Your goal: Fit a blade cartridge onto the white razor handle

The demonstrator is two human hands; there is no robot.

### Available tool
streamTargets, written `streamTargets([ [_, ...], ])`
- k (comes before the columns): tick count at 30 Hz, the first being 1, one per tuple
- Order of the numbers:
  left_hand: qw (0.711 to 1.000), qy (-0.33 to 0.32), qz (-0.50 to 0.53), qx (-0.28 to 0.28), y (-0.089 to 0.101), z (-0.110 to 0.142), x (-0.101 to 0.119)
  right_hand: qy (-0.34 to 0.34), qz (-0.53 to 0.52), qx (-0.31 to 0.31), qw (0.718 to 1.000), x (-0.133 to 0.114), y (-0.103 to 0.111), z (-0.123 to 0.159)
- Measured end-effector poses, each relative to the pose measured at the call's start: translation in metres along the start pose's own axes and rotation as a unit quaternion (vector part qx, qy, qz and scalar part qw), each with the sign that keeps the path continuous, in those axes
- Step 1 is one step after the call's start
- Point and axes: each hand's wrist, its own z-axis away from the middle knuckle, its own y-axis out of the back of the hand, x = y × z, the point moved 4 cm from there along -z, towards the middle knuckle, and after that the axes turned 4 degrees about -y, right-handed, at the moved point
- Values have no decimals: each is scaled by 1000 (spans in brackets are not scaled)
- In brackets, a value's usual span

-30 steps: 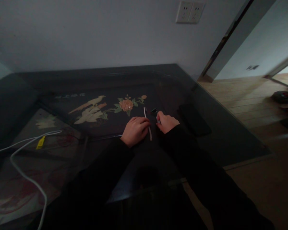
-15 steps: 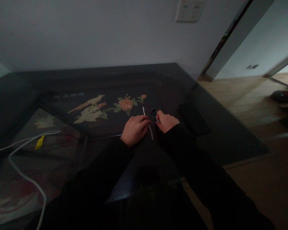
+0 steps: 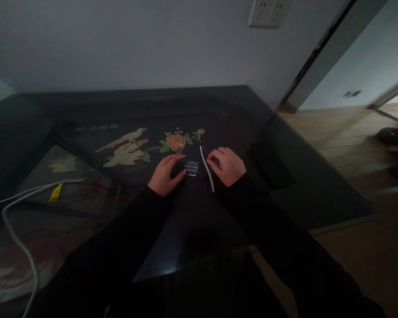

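Note:
My left hand (image 3: pixel 166 176) rests on the dark glass tabletop, thumb and forefinger apart. Their tips lie at the left side of a small shiny rectangular piece (image 3: pixel 192 168) with pale bands; its kind is unclear. To the right of that piece a thin white strip (image 3: pixel 208 171), slightly curved, lies lengthwise on the table. Thumb and forefinger of my right hand (image 3: pixel 228 165) are pinched together close beside the strip's upper part. Whatever is inside that pinch is hidden, apart from something dark under the curled fingers.
A dark flat oblong object (image 3: pixel 272 165) lies right of my right hand. White cables (image 3: pixel 29 247) with a yellow tag (image 3: pixel 56 193) run along the left. The glass tabletop (image 3: pixel 325 190) ends at the right above a wooden floor (image 3: pixel 321 139). A wall stands behind.
My left hand has let go of the white strip and moved left, beside the shiny piece. My right hand has shifted toward the strip, and the black-headed tool seen at its fingers no longer shows clearly.

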Motion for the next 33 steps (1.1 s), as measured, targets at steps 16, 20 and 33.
streamTargets([
  [16, 996, 28, 1, -82, -3, 3, 10, 68, -30, 30, 997, -17, -33, 1],
  [20, 996, 29, 6, -84, -1, 7, 15, 83, -28, 23, 996, -19, -37, 2],
  [33, 996, 52, -31, -60, -5, 6, 22, 75, -26, -6, 997, -21, -41, 3],
])
